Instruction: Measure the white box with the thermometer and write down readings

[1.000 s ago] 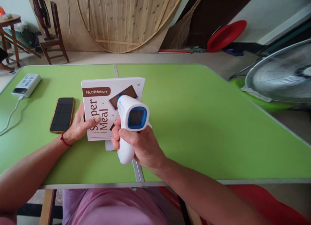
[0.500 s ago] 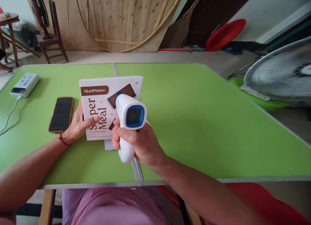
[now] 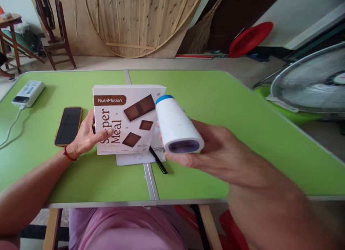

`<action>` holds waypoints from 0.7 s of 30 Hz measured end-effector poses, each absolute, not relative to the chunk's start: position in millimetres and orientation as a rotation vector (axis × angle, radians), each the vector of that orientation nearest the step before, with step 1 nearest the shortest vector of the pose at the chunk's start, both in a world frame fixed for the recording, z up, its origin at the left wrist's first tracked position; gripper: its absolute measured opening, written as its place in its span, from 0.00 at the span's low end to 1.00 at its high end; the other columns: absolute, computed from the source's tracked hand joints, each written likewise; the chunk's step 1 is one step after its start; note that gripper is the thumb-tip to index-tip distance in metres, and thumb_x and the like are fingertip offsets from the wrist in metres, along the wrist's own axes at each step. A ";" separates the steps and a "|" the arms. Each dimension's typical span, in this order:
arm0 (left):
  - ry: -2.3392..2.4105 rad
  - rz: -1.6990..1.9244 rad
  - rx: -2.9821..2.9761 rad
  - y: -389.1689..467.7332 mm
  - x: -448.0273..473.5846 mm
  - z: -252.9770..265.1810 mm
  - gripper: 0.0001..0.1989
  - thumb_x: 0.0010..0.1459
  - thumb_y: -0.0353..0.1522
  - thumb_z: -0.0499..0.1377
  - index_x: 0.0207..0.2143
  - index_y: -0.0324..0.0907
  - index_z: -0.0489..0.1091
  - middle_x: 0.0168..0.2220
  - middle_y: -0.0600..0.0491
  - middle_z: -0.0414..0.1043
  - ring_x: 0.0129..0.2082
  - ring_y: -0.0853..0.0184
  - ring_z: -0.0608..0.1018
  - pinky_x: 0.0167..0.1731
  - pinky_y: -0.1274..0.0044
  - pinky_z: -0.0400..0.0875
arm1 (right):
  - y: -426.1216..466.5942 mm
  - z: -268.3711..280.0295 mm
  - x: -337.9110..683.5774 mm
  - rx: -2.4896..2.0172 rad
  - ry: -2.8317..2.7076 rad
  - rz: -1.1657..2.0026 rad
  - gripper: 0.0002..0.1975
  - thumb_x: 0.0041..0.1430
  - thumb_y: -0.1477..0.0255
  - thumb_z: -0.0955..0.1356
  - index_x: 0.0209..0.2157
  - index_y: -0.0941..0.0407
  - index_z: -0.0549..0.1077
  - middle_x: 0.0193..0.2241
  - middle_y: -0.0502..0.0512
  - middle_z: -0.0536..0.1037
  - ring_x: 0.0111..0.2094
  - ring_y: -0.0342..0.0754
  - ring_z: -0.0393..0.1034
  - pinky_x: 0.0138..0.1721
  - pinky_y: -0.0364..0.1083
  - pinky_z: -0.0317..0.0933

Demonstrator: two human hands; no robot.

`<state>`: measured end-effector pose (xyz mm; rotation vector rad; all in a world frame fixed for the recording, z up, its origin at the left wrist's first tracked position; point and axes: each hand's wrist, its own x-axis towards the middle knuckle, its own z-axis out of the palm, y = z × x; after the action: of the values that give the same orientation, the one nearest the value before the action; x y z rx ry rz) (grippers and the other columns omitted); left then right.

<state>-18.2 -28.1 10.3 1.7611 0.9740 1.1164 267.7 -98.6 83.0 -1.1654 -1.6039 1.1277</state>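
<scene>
The box (image 3: 129, 120) reads "NutriMotion" in pale letters on a brown band, with "Super Meal" below in large brown type running upward, its "u" hidden under a thumb. Finer print along the bottom is too small for me to read, as is the blue label on the power pack (image 3: 29, 93).

The box is held above the green table (image 3: 242, 106), front towards the person; whether it touches the paper (image 3: 132, 159) below, I can't tell. The left hand (image 3: 84, 136) grips its left side, thumb across the front, fingers behind; most of the box extends right of that grip.

The right hand (image 3: 215, 149) is closed around a white thermometer (image 3: 176, 122), whose body lies just left of the palm, handle hidden. Its long axis slants away and slightly left, blue-rimmed end forward beside the box's right edge, screen towards the person.

A pen (image 3: 158, 160) slants below; a phone (image 3: 68, 126) lies near the left hand.
</scene>
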 end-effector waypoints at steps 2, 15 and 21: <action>0.917 1.102 1.701 -27.8 -18.1 10.6 0.30 0.53 0.44 0.68 0.54 0.41 0.67 0.51 0.43 0.74 0.49 0.50 0.77 0.44 0.61 0.76 | -88.1 78.2 291.9 -1.311 -1.747 0.967 0.14 0.44 0.70 0.77 0.36 0.52 0.80 0.31 0.55 0.81 0.29 0.50 0.74 0.27 0.48 0.70; 0.916 1.326 1.706 -17.9 -13.3 15.5 0.36 0.50 0.44 0.71 0.56 0.42 0.61 0.48 0.44 0.75 0.46 0.54 0.79 0.46 0.64 0.76 | -46.0 -13.0 317.7 -1.558 -2.309 0.142 0.25 0.54 0.80 0.64 0.55 0.55 0.71 0.42 0.61 0.81 0.41 0.57 0.76 0.45 0.58 0.70; 0.970 1.307 1.774 -12.9 -17.4 8.4 0.36 0.51 0.46 0.70 0.57 0.44 0.61 0.48 0.45 0.72 0.46 0.55 0.77 0.42 0.65 0.76 | -44.6 -14.9 322.3 -1.547 -2.394 0.108 0.25 0.55 0.81 0.62 0.55 0.58 0.70 0.45 0.63 0.80 0.45 0.59 0.75 0.47 0.59 0.70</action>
<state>-17.4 -12.9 8.4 1.7736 0.9703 1.3073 322.3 -44.6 -14.9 -1.5470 -2.3938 0.1079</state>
